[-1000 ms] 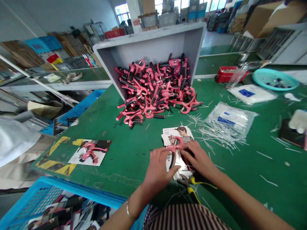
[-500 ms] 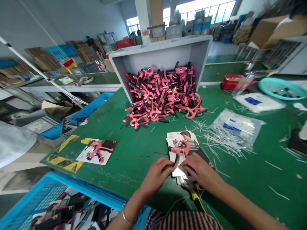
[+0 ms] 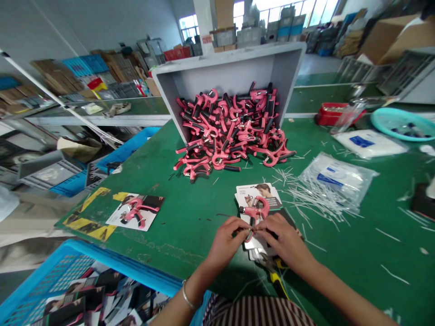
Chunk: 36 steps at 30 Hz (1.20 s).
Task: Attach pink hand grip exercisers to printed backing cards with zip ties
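Observation:
A pink and black hand gripper (image 3: 255,212) lies on a stack of printed cards (image 3: 258,197) on the green table. My left hand (image 3: 227,237) and my right hand (image 3: 283,239) meet over its lower handles, fingers pinched together at the card. What the fingertips pinch is too small to make out. Yellow-handled cutters (image 3: 277,274) lie under my right wrist.
A heap of pink grippers (image 3: 231,131) spills from a tipped grey bin (image 3: 224,68). White cable ties (image 3: 306,192) and their bags (image 3: 336,174) lie right. A finished card with gripper (image 3: 136,212) rests left. A blue crate (image 3: 78,290) of cards sits front left; teal bowl (image 3: 401,122) far right.
My hands have drawn closer together over the gripper's handles, fingertips now pinched at the card. The view has shifted slightly.

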Each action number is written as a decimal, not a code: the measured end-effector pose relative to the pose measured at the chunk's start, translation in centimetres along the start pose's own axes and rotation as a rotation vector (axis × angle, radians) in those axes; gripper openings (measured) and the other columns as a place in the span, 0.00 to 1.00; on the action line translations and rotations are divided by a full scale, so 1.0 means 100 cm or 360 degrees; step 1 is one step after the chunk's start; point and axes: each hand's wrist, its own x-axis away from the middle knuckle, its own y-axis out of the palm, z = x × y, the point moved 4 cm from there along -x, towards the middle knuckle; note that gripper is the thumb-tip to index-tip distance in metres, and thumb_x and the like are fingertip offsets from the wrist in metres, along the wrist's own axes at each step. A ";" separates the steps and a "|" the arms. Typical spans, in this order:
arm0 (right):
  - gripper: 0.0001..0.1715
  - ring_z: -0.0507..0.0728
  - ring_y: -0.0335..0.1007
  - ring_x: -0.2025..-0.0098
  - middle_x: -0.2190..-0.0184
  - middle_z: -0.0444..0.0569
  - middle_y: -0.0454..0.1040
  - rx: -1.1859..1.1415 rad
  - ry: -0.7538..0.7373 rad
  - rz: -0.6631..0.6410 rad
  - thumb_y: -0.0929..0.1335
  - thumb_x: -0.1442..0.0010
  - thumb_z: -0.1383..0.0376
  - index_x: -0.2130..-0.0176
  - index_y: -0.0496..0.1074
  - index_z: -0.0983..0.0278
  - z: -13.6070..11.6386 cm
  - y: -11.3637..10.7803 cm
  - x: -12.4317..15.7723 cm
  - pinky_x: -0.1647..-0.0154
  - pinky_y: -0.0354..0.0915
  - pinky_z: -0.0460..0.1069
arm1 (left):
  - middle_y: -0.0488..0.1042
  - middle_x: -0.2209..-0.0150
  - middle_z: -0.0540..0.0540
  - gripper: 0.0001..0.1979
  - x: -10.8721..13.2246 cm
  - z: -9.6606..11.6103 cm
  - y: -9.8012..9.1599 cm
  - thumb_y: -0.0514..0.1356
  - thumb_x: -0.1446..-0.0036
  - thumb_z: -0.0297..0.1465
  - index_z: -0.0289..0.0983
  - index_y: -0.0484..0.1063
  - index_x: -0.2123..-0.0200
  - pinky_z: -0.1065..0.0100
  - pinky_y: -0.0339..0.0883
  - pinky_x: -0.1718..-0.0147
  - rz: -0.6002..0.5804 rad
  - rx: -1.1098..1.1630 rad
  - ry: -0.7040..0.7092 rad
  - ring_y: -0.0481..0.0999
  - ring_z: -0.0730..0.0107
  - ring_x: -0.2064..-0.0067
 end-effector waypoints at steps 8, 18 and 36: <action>0.07 0.58 0.66 0.61 0.68 0.47 0.74 0.0152 0.0007 -0.0023 0.66 0.35 0.66 0.65 0.73 0.61 0.004 0.000 -0.003 0.58 0.62 0.52 | 0.75 0.66 0.47 0.05 0.000 -0.016 0.005 0.61 0.43 0.30 0.37 0.78 0.65 0.71 0.64 0.64 0.0082 0.0195 -0.0198 0.73 0.69 0.64; 0.11 0.60 0.64 0.61 0.66 0.51 0.74 0.0521 -0.0214 -0.0199 0.63 0.33 0.64 0.64 0.72 0.63 0.005 0.000 -0.006 0.57 0.62 0.55 | 0.73 0.66 0.47 0.06 0.001 -0.014 0.008 0.61 0.42 0.32 0.36 0.77 0.66 0.70 0.65 0.63 0.0026 0.0290 -0.0251 0.72 0.68 0.63; 0.08 0.59 0.64 0.61 0.66 0.49 0.75 0.0392 -0.0207 -0.0149 0.65 0.34 0.65 0.63 0.74 0.62 0.004 -0.002 -0.005 0.57 0.61 0.53 | 0.75 0.64 0.46 0.07 0.000 -0.017 0.002 0.61 0.41 0.33 0.36 0.78 0.65 0.68 0.66 0.59 -0.0030 0.0237 -0.0167 0.74 0.66 0.61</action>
